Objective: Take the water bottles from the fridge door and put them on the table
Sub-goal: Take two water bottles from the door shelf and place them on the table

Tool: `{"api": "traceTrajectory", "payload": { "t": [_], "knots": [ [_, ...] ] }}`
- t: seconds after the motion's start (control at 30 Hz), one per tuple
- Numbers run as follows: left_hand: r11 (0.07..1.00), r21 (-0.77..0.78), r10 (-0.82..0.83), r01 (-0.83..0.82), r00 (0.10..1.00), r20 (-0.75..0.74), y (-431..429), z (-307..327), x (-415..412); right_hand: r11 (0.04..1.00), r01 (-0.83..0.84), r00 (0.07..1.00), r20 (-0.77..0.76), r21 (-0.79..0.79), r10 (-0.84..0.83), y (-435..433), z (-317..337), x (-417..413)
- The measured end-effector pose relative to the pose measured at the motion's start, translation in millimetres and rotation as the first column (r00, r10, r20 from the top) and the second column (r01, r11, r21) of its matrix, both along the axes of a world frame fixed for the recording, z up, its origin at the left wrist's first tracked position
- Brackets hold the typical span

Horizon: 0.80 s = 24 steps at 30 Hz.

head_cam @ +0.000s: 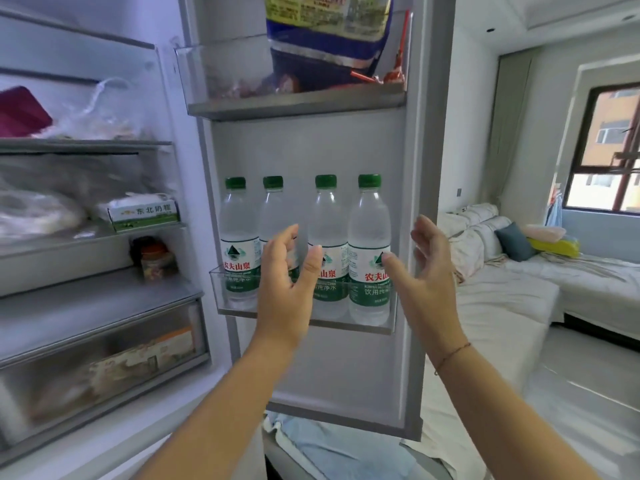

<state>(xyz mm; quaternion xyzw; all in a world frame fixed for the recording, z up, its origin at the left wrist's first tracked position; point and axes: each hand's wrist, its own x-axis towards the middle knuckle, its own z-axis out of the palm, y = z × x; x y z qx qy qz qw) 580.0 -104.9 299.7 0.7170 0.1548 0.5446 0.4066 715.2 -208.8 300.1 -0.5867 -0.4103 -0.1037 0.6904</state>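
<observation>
Both forearms reach forward from the bottom edge, a thin cord bracelet [453,355] on the right wrist. The left hand [287,271] is spread, fingers loosely curved, in front of the second water bottle [273,209] from the left, its thumb across the label of the third water bottle [327,220]; whether it touches either cannot be told. The right hand [426,268] is also spread and holds nothing, its thumb just beside the label of the fourth water bottle [369,230]. With the first water bottle [239,237], all four stand upright in a row, green caps on, in the clear lower door shelf [346,326]. Above, the upper door shelf [294,103] holds a blue and yellow bag [329,36]. To the left, the fridge shelves carry a green and white box [145,211] and a jar [156,259]. Far right, a pale sofa [519,282] sits below a window [606,150]
</observation>
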Motion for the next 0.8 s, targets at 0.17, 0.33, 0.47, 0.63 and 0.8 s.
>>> {"api": "traceTrajectory", "payload": {
  "t": [0.17,0.33,0.47,0.63,0.8],
  "knots": [
    [0.994,-0.108,-0.057,0.036,0.977,-0.204,20.5,21.0,25.5,0.986,0.037,0.998,0.047,-0.163,-0.030,23.5,16.2,-2.8],
    [0.990,-0.139,-0.072,0.015,0.908,-0.413,29.0,29.5,40.0,0.921,0.093,0.994,0.081,-0.378,-0.067,32.8,21.8,7.4],
    [0.986,-0.168,-0.091,0.011,0.873,-0.479,46.7,33.4,49.2,0.877,0.145,0.989,0.096,-0.459,-0.113,36.0,23.4,14.9],
    [0.987,-0.160,-0.078,0.004,0.885,-0.459,55.4,31.7,52.5,0.897,0.119,0.992,0.024,-0.426,-0.121,36.4,25.5,17.9],
    [0.990,-0.139,-0.035,-0.013,0.941,-0.336,52.6,30.3,48.1,0.925,0.113,0.993,0.008,-0.363,-0.118,33.1,27.1,13.3]
  ]
}}
